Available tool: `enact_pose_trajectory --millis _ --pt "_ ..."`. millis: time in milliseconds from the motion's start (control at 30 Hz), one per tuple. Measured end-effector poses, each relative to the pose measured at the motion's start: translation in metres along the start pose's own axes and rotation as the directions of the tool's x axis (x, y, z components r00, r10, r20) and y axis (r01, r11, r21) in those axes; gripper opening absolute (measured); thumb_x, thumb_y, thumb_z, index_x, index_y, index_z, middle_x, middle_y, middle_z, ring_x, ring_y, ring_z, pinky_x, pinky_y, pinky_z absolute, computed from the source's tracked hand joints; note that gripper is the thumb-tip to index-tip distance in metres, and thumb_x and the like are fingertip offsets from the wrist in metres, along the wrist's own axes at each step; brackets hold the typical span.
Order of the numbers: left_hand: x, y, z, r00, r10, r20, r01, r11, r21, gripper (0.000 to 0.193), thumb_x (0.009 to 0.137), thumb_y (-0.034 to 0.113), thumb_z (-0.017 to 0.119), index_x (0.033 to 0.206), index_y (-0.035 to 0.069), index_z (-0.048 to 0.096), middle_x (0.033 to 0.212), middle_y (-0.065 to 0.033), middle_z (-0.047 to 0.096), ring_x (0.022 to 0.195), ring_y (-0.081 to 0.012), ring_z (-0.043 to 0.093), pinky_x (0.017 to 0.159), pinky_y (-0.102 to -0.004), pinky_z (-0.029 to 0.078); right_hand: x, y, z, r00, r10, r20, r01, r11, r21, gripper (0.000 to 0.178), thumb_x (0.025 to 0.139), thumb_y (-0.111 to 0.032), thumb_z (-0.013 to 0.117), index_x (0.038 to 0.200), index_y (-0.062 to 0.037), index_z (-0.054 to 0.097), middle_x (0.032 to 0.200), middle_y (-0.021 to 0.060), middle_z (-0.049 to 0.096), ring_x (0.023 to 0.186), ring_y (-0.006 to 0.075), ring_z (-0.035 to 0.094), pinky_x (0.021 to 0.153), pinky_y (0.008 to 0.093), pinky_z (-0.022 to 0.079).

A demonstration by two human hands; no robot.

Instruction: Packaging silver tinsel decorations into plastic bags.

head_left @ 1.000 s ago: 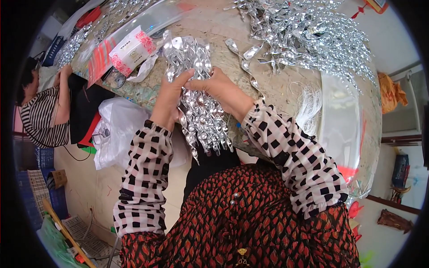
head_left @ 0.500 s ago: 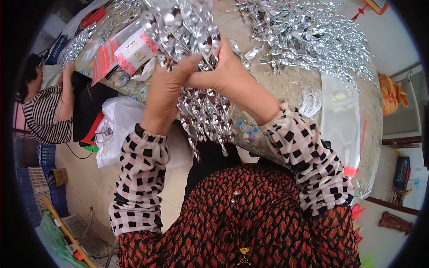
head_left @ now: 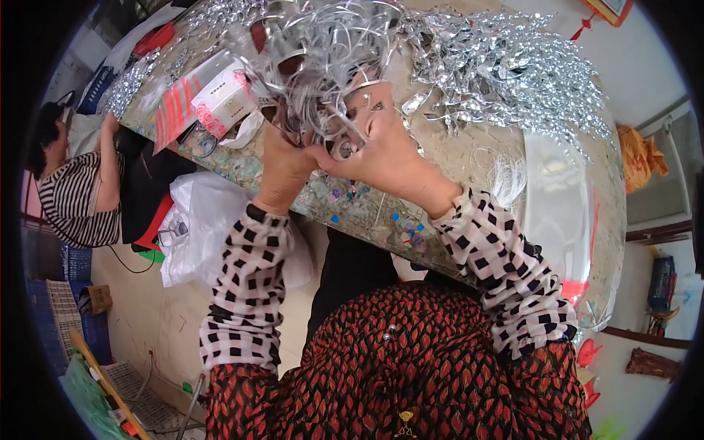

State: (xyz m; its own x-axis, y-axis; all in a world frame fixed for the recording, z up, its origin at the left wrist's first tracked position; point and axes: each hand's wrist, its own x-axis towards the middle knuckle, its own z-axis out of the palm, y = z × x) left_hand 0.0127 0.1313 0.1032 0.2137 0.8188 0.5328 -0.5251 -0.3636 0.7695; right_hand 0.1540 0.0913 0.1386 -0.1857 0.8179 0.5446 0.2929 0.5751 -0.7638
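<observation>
**Risk note: silver foil bundle held above worktop edge**

A tangled bundle of silver foil strips (head_left: 323, 66) is held up over the near edge of the worktop (head_left: 469, 169), close to the camera. The left hand (head_left: 282, 172) is clenched on the lower left part of the bundle; the right hand (head_left: 381, 150) is closed on it from the right, thumb and fingers pinched into the strips. Both grips meet at the bundle's base, touching or nearly so.

Further right and far on the worktop a large heap of silver foil pieces (head_left: 513, 73) is spread out. To the left of the hands a red-and-white packet (head_left: 213, 99) lies on the worktop, and a white plastic bag (head_left: 198, 227) hangs below the edge. A second person in a striped top (head_left: 77, 198) is seated at far left, well apart.

Hazards judged from this position:
- The strips are loose and springy; pieces outside the two grips could be shed and dropped over the near edge onto the lap or floor.
- Stray loops could be snagged on the heap at right if the bundle is swung that way, and other pieces dragged along.
- Thin foil could be creased or torn by an over-tight pinch.
- Foil edges may be sharp against bare fingers; this cannot be confirmed.
</observation>
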Motion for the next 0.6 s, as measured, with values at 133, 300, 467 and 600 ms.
enact_pose_trajectory --millis 133,300,467,600 --pt "0.005 -0.023 -0.023 0.993 0.041 -0.108 -0.046 0.998 -0.044 0.054 0.076 -0.001 0.06 0.127 0.001 0.043 0.12 -0.0073 0.054 0.109 -0.0185 0.055 0.096 -0.03 0.042 0.009 -0.016 -0.005 0.995 0.091 0.032 -0.092 0.994 0.059 0.108 0.064 -0.006 0.081 0.14 -0.0018 0.005 0.118 0.018 0.052 0.104 0.0207 0.059 0.085 0.0312 0.049" --pt "0.006 -0.021 -0.026 0.993 0.113 0.022 -0.113 0.994 0.004 0.061 0.082 0.008 0.062 0.135 0.003 0.033 0.126 -0.0081 0.051 0.114 -0.0203 0.052 0.101 -0.0336 0.039 0.004 -0.024 -0.012 0.997 0.074 0.008 -0.074 0.997 0.036 0.102 0.062 -0.011 0.082 0.138 0.0013 0.015 0.11 0.0155 0.055 0.095 0.0193 0.058 0.085 0.0299 0.046" --pt "0.006 -0.042 -0.045 0.993 0.116 0.03 -0.117 0.992 0.04 0.062 0.085 0.021 0.065 0.135 0.002 0.033 0.127 -0.0076 0.049 0.116 -0.0197 0.051 0.098 -0.0331 0.042 0.007 -0.012 -0.01 0.997 0.062 -0.051 -0.064 0.997 -0.033 0.114 0.058 -0.025 0.088 0.139 0.009 0.015 0.09 0.009 0.056 0.091 0.0185 0.055 0.09 0.0294 0.042" --pt "-0.005 -0.022 -0.029 0.993 0.116 0.039 -0.109 0.983 -0.147 0.067 0.083 0.031 0.066 0.136 0.005 0.034 0.134 -0.0075 0.044 0.12 -0.0208 0.045 0.103 -0.0376 0.037 0.004 -0.011 -0.009 0.998 0.047 -0.047 -0.047 0.999 -0.001 0.107 0.059 -0.024 0.088 0.136 0.0079 0.022 0.09 0.0083 0.057 0.096 0.0177 0.055 0.09 0.0292 0.043"
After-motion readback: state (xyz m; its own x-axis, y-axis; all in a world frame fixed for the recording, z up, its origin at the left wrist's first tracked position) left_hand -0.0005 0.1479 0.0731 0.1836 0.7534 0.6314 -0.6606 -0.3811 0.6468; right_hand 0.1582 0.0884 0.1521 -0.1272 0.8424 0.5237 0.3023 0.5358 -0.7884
